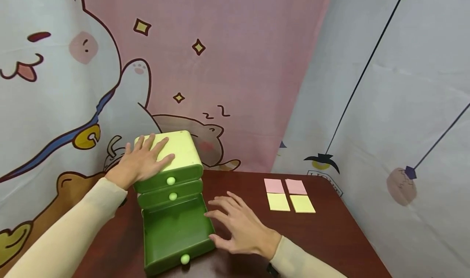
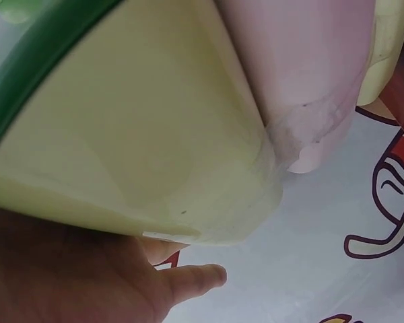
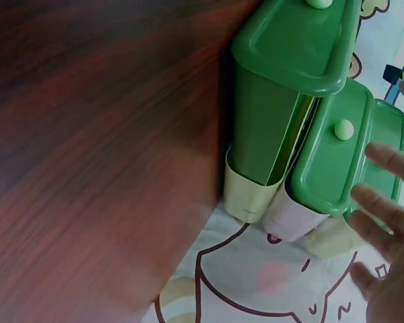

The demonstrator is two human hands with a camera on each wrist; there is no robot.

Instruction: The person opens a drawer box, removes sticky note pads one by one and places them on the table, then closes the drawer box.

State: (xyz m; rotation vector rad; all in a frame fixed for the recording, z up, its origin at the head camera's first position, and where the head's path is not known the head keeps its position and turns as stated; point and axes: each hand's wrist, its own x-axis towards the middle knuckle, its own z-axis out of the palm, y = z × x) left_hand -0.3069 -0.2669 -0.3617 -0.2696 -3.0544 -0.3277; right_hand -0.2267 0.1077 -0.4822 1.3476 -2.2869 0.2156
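A small tabletop drawer cabinet [image 1: 180, 149] has a pale yellow top and green drawer fronts with round light-green knobs. My left hand [image 1: 145, 160] rests on that top with its fingers spread. The bottom drawer [image 1: 176, 225] is pulled far out, its green inside showing. Above it, the middle drawer [image 1: 152, 200] sticks out slightly past the top drawer [image 1: 150, 184]. My right hand [image 1: 244, 227] hovers by the right side of the bottom drawer, fingers loosely bent and holding nothing. In the left wrist view, the cabinet's yellow and pink casing [image 2: 303, 60] fills much of the picture.
Two pink sticky-note pads [image 1: 273, 186] and two yellow sticky-note pads [image 1: 278, 202] lie in a block on the dark red-brown table [image 1: 312, 237], right of the cabinet. A cartoon-printed cloth [image 1: 249, 86] hangs behind the table and along its sides.
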